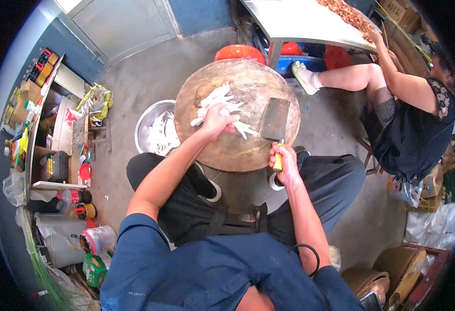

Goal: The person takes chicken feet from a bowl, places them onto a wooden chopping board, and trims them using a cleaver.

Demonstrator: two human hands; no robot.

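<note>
On the round wooden chopping block [238, 78] lies a small heap of pale chicken feet [218, 96], their toes spread over the wood. My left hand [218, 122] rests among them at the left of the block, its fingers curled round a chicken foot [245, 129] whose toes point right. In my right hand [285, 161] is a cleaver [275, 120], gripped by its yellow handle. The broad blade lies over the right part of the block, apart from the heap. A metal bowl [140, 127] holding more chicken feet stands on the floor to the left.
At the right sits another person [409, 103], one hand at a heap of reddish-brown pieces [349, 15] on a white table [300, 20]. Red and blue tubs [240, 52] are behind the block. Shelves [56, 185] with bottles line the left wall; wooden drums [404, 274] stand lower right.
</note>
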